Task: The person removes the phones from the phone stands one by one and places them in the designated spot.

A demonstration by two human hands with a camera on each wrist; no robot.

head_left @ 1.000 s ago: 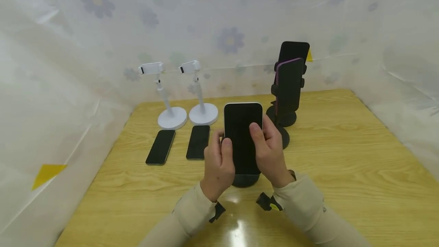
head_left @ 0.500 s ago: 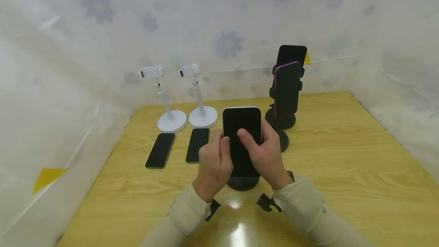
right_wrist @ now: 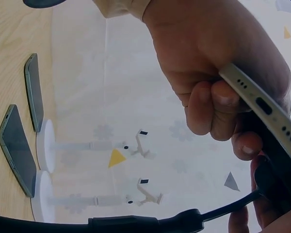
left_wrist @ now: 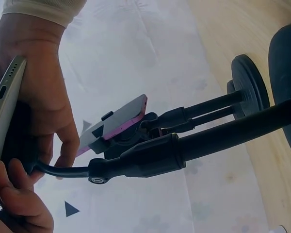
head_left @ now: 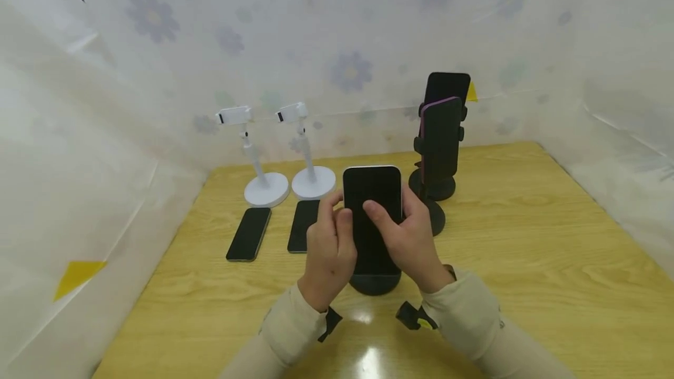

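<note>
A smartphone [head_left: 371, 186] with a dark screen and light edge stands upright at the head of a black phone stand, whose round base [head_left: 375, 286] shows below it. My left hand [head_left: 329, 250] grips its left side, thumb along the edge. On the other side my right hand [head_left: 413, 238] holds it, with the thumb laid across the screen. Behind the phone, fingers of both hands curl around the stand's dark holder [left_wrist: 22, 145]; much of that holder is hidden. The stand's pole [left_wrist: 237, 131] runs from the base to a thin bent neck [left_wrist: 68, 171].
Two white phone stands [head_left: 265, 189] stand at the back left, with two dark phones [head_left: 249, 234] lying before them. Back right, two black stands hold phones, the nearer one purple-edged [head_left: 441, 142]. A flower-printed sheet [head_left: 295, 34] surrounds the wooden table [head_left: 526, 221].
My right thumb has moved left, from near the phone's right edge to the middle of the screen. Both hands keep their hold; the head view has shifted slightly.
</note>
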